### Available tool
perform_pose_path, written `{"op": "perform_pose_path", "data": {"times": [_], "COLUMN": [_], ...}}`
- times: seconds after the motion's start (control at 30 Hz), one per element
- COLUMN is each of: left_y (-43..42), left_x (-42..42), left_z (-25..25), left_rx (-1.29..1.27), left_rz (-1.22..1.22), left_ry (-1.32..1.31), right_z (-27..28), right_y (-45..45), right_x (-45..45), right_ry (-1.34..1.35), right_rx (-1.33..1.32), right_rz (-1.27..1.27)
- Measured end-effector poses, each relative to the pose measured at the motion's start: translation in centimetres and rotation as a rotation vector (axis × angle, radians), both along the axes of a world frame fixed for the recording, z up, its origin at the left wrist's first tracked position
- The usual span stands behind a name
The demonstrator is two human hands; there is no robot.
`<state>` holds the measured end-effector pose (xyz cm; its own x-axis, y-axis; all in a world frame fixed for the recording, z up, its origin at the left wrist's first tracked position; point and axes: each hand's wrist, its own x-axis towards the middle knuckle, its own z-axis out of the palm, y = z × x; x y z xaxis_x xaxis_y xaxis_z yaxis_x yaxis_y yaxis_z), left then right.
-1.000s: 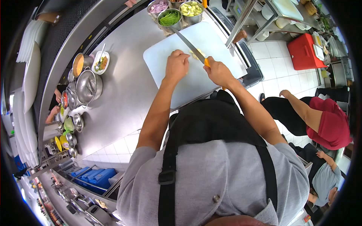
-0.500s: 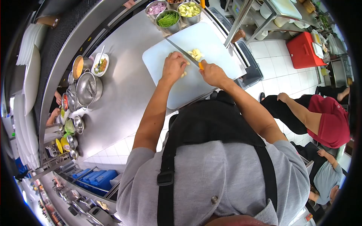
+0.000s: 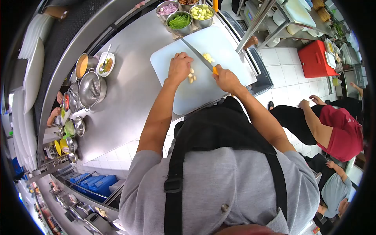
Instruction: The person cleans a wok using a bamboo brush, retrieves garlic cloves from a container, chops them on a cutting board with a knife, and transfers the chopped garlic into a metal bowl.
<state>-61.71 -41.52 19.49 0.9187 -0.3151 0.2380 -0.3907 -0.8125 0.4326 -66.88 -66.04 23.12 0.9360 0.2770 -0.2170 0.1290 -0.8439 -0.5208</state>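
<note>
Over the cutting board (image 3: pixel 196 94), the right hand (image 3: pixel 228 79) had its fingers closed round the knife (image 3: pixel 198 56). Pale cloves (image 3: pixel 191 78) lay on the board near the left hand (image 3: pixel 180 66), fingers curled, any hold unclear. Beyond the board stood metal bowls (image 3: pixel 180 30).

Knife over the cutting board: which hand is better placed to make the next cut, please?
Probably the right hand: its grip is on the orange handle of the knife. The left hand, near the loose pale pieces, seems better placed for steadying them.
</note>
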Motion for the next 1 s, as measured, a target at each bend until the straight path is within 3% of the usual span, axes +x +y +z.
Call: {"op": "perform_pose_path", "data": {"times": [0.07,0.17,0.2,0.3,0.4,0.5,0.73,1.0], "left_y": [1.5,2.6,2.8,2.9,1.4,-1.7,-2.1,-2.0], "left_x": [-0.1,-2.2,-2.1,-0.8,1.1,1.0,0.6,0.9], "left_z": [-0.1,1.2,0.9,-0.9,-1.8,-0.3,-1.0,-0.3], "left_rx": [0.133,-0.037,-0.163,-0.165,-0.247,-0.368,-0.395,-0.350], "left_rz": [0.066,0.173,0.186,0.183,0.049,-0.009,-0.024,-0.069], "left_ry": [0.107,0.017,0.096,0.135,0.093,0.256,0.050,0.112], "right_z": [-0.9,-1.9,-2.2,-2.0,-1.8,-1.6,-0.4,-2.6], "right_y": [-0.5,-0.8,-0.6,-0.8,-0.5,-0.4,0.8,0.8], "right_x": [0.1,-0.1,-0.2,0.1,0.2,0.3,0.6,0.4], "right_ry": [-0.029,-0.062,-0.070,-0.101,-0.100,-0.101,-0.044,-0.178], "right_rx": [0.014,0.005,0.026,0.044,0.018,0.005,0.002,-0.032], "right_rz": [0.010,0.006,0.007,0.019,0.028,0.037,0.072,0.101]}}
